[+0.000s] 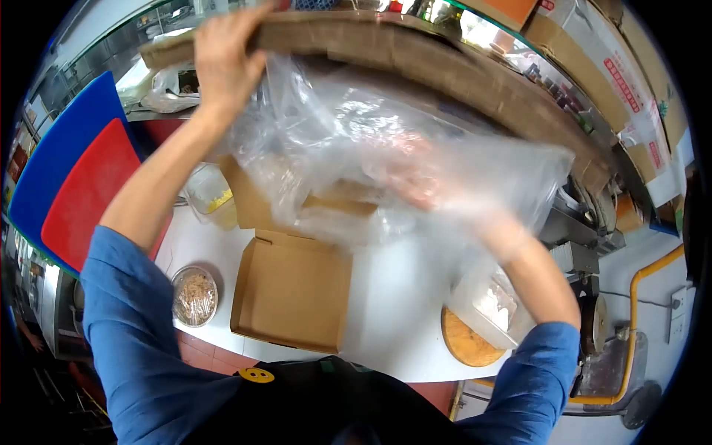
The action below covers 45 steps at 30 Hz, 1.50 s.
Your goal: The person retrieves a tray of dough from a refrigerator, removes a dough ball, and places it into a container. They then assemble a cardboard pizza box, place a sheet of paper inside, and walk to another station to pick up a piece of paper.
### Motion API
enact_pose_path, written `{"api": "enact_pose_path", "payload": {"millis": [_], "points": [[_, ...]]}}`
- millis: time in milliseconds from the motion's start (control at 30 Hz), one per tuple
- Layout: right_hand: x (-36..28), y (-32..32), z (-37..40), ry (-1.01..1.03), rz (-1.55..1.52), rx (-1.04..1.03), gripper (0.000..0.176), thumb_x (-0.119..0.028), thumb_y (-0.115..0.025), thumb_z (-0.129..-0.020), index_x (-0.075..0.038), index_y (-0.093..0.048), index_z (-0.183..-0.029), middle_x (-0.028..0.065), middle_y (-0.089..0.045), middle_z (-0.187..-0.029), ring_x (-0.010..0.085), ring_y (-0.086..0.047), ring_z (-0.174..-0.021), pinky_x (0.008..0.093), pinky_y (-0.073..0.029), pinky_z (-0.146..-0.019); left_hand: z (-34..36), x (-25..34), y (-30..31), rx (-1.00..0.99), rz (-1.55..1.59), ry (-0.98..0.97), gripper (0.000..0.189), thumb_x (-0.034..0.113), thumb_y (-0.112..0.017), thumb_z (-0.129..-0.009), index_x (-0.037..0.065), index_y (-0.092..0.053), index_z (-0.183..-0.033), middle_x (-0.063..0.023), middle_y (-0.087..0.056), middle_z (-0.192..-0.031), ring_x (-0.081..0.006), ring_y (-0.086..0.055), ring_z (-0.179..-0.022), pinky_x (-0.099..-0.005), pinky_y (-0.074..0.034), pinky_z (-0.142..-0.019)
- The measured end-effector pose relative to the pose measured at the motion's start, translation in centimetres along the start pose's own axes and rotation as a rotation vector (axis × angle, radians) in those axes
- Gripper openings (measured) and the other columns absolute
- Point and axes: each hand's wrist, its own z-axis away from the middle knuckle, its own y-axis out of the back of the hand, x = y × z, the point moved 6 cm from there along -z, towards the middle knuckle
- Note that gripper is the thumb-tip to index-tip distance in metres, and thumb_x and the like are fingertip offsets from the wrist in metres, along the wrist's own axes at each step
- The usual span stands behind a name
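Observation:
My left hand (226,63) is up at the top left, its fingers closed over the edge of a long brown cardboard box (400,41), which spans the top of the view. Clear plastic sheeting or a bag (319,141) hangs from the box. Behind or inside this plastic is my right hand (419,174), smeared by motion, its fingers not readable. Below the plastic an open, bare brown carton (293,293) lies on the white table (393,319), its raised lid partly covered by the plastic.
A round tub of shredded food (195,295) stands left of the carton. Behind it is a clear container with yellow bits (215,194). At right, a clear plastic tub (493,304) overlaps a round wooden board (469,343). Blue (67,178) and red boards (93,196) stand far left.

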Motion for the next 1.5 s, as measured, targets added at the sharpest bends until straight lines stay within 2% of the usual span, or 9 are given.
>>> {"api": "enact_pose_path", "payload": {"millis": [267, 333, 467, 600, 667, 1000, 1167, 1233, 1500], "points": [[3.8, 8.3, -12.2, -0.030, 0.092, 0.101, 0.053, -0.040, -0.060, -0.088, 0.001, -0.051, -0.120, 0.0176, -0.058, -0.117, 0.0233, -0.056, -0.103, 0.0332, -0.045, -0.089, -3.4, 0.5, 1.3, 0.162, -0.051, 0.067, 0.053, -0.003, -0.069, -0.049, 0.004, -0.057, -0.101, -0.0127, -0.056, -0.094, -0.0334, -0.050, -0.095, -0.0413, -0.038, -0.087], [5.2, 8.7, -12.3, -0.047, 0.096, 0.102, 0.054, -0.040, -0.060, -0.088, 0.002, -0.050, -0.121, 0.0178, -0.057, -0.118, 0.0238, -0.056, -0.104, 0.0336, -0.044, -0.090, -3.4, -0.3, 0.7, -0.101, -0.123, 0.171, 0.048, 0.011, -0.071, -0.067, 0.005, -0.057, -0.112, -0.0160, -0.058, -0.108, -0.0341, -0.050, -0.107, -0.0422, -0.037, -0.094], [5.7, 9.1, -11.9, -0.076, 0.080, 0.089, 0.056, -0.041, -0.060, -0.088, 0.002, -0.049, -0.122, 0.0182, -0.056, -0.120, 0.0249, -0.054, -0.107, 0.0346, -0.043, -0.092, 1.8, 3.9, 1.5, 0.253, 0.279, -0.670, 0.059, 0.023, -0.080, -0.061, 0.006, -0.059, -0.113, -0.0058, -0.062, -0.109, -0.0255, -0.055, -0.100, -0.0375, -0.042, -0.085], [5.8, 9.0, -12.9, -0.065, 0.109, 0.080, 0.057, -0.042, -0.059, -0.088, 0.002, -0.048, -0.123, 0.0187, -0.055, -0.122, 0.0260, -0.053, -0.110, 0.0355, -0.042, -0.094, 0.9, 16.6, -2.0, -0.408, 0.626, -0.636, 0.060, 0.040, -0.069, -0.075, 0.030, -0.049, -0.131, -0.0066, -0.057, -0.125, -0.0274, -0.048, -0.121, -0.0419, -0.041, -0.098], [5.3, 9.3, -13.7, -0.053, 0.124, 0.075, 0.058, -0.042, -0.059, -0.088, 0.003, -0.048, -0.124, 0.0189, -0.054, -0.123, 0.0266, -0.052, -0.111, 0.0360, -0.041, -0.095, 0.3, 16.0, -10.2, -1.013, 0.772, -0.131, 0.059, 0.043, -0.064, -0.081, 0.026, -0.045, -0.135, -0.0108, -0.053, -0.130, -0.0282, -0.047, -0.122, -0.0405, -0.037, -0.102], [3.7, 6.1, -7.2, 0.029, 0.724, -0.259, 0.062, -0.044, -0.058, -0.088, 0.004, -0.045, -0.127, 0.0200, -0.051, -0.128, 0.0293, -0.049, -0.117, 0.0383, -0.038, -0.101, -2.1, 7.3, -17.9, -0.707, 0.606, 0.368, 0.049, 0.036, -0.058, -0.088, 0.012, -0.050, -0.129, -0.0166, -0.053, -0.128, -0.0324, -0.049, -0.119, -0.0395, -0.037, -0.101], [-3.2, 2.2, 3.7, 0.511, 1.270, -0.268, 0.057, -0.033, -0.064, -0.081, 0.004, -0.050, -0.122, 0.0217, -0.051, -0.128, 0.0320, -0.052, -0.115, 0.0418, -0.039, -0.100, -3.1, 7.4, -18.4, -0.839, 0.676, 0.391, 0.049, 0.036, -0.057, -0.088, 0.009, -0.050, -0.128, -0.0178, -0.052, -0.128, -0.0332, -0.047, -0.120, -0.0405, -0.036, -0.102], [-3.3, 1.0, 6.5, 1.072, 1.395, -0.260, 0.046, -0.020, -0.064, -0.078, -0.002, -0.055, -0.119, 0.0188, -0.054, -0.126, 0.0321, -0.054, -0.113, 0.0433, -0.046, -0.091, -3.2, 7.8, -18.4, -0.875, 0.696, 0.389, 0.049, 0.036, -0.057, -0.088, 0.007, -0.050, -0.128, -0.0182, -0.052, -0.128, -0.0335, -0.046, -0.121, -0.0408, -0.036, -0.102], [3.9, 7.7, -8.1, 1.097, 1.891, -0.382, 0.053, -0.006, -0.047, -0.084, -0.019, -0.039, -0.135, 0.0135, -0.036, -0.141, 0.0277, -0.041, -0.126, 0.0409, -0.036, -0.104, 0.5, 7.6, -13.7, -1.007, 0.793, 0.342, 0.050, 0.035, -0.056, -0.088, 0.003, -0.051, -0.126, -0.0201, -0.050, -0.129, -0.0346, -0.043, -0.123, -0.0424, -0.034, -0.103]]}}
